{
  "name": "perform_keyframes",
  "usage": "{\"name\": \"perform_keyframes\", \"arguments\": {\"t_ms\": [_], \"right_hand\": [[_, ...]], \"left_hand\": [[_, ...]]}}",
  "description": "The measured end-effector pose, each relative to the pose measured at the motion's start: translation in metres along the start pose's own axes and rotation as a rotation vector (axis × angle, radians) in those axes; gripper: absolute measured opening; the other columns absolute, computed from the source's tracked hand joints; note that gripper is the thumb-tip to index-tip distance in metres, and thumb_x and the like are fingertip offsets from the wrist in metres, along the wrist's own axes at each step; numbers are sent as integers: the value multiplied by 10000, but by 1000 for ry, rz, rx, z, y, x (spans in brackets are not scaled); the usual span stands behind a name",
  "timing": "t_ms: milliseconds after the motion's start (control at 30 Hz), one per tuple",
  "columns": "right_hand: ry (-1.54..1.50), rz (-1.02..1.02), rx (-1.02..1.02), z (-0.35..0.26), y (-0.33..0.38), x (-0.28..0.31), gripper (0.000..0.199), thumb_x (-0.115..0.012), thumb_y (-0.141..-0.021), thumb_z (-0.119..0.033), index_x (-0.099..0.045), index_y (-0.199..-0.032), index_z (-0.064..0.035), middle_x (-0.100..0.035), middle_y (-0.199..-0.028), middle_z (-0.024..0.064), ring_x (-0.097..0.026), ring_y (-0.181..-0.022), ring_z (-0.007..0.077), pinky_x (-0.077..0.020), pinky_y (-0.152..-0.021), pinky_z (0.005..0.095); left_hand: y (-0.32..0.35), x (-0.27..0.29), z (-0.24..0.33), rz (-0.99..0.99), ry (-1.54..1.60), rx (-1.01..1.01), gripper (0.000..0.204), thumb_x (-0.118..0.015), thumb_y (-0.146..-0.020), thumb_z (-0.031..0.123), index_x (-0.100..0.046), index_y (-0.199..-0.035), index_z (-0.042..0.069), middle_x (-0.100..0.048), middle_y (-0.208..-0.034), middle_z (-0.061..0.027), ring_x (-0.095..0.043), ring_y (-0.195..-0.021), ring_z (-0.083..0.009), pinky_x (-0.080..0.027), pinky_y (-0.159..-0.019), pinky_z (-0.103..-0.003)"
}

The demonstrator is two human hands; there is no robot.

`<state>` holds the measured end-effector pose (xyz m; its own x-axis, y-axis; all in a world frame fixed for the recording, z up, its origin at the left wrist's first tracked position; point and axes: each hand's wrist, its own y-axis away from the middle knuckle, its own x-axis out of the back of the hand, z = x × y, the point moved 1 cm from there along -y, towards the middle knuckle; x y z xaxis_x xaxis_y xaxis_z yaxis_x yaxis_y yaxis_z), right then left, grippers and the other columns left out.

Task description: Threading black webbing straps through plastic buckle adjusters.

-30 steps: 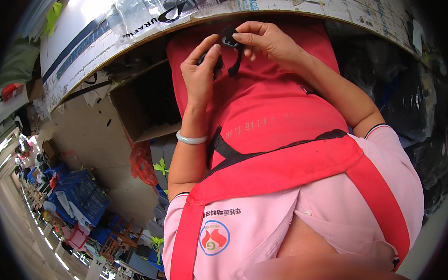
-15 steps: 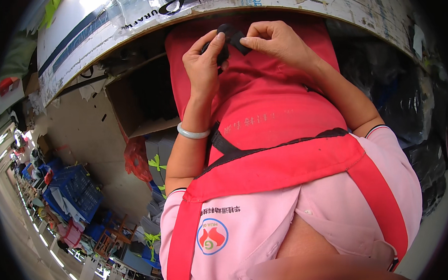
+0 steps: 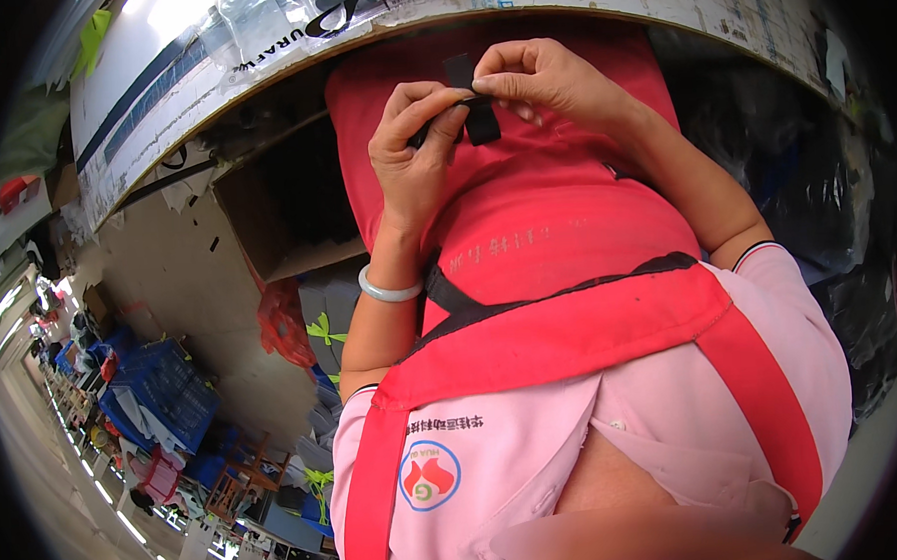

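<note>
My left hand [image 3: 414, 141], with a pale bangle on its wrist, pinches a black fabric strap [image 3: 483, 124] between thumb and fingers. More dark material shows inside its curled fingers, too covered to make out. My right hand [image 3: 552, 79] is closed in a pinch on the same strap, its fingertips nearly touching those of the left. One flat end of the strap hangs down toward me; another dark length stands up beyond the fingertips. Both hands are held over the red apron [image 3: 555, 200] on my lap, close to the table edge.
The worktable [image 3: 358, 46] with a worn board top and clear plastic on it curves across the front. An open cardboard box [image 3: 312, 258] is at left below it, beside a red plastic bag [image 3: 284, 322]. Black plastic bags [image 3: 816, 204] lie at right; a blue crate [image 3: 163, 388] stands farther left.
Both hands have drawn together at the strap. The strap has turned, from slanting between the hands to running roughly upright, with one end hanging down. The left hand has lowered slightly.
</note>
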<state>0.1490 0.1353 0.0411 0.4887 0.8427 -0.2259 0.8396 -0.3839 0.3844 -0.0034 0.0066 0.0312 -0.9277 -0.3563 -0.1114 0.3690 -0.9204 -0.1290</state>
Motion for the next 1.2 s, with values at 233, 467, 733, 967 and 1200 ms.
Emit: {"name": "perform_keyframes", "arguments": {"t_ms": [233, 467, 733, 967, 1200], "right_hand": [[160, 262, 354, 2, -5, -3, 192, -652, -925, -202, -644, -954, -12, -625, -848, -12, -567, -801, 53, -469, -726, 202], [126, 221, 303, 4, -5, -4, 186, -657, -920, -189, -641, -952, -6, -636, -856, -9, -574, -827, 46, -475, -748, 204], [138, 265, 266, 10, -10, -1, 173, -675, -906, -177, -643, -935, -10, -646, -830, -8, -586, -791, 48, -483, -715, 200], [115, 207, 247, 16, -17, -1, 134, -691, -881, -137, -623, -913, -25, -633, -813, -11, -590, -784, 49, -488, -706, 207], [130, 470, 361, 34, -42, 32, 99, -658, -896, -82, -585, -952, -46, -609, -909, 2, -595, -822, 75, -515, -735, 223]], "left_hand": [[7, 2, 6, -38, -38, 23, 167, -677, -835, -54, -715, -979, 22, -581, -920, -16, -521, -722, -64, -401, -560, -185], [9, 2, 6, -52, -31, 43, 169, -682, -829, -51, -714, -979, 17, -591, -894, -26, -544, -756, -90, -426, -617, -198], [11, 3, 1, -68, -8, 74, 160, -676, -834, -48, -713, -977, 13, -599, -888, -26, -556, -780, -100, -441, -657, -206], [14, 2, 1, -82, -3, 99, 150, -674, -837, -45, -714, -968, 15, -595, -884, -22, -553, -774, -90, -439, -650, -201], [33, 2, -13, 257, 517, 522, 174, -637, -925, 108, -670, -1047, -12, -582, -888, -41, -540, -636, -103, -410, -491, -217]]}}
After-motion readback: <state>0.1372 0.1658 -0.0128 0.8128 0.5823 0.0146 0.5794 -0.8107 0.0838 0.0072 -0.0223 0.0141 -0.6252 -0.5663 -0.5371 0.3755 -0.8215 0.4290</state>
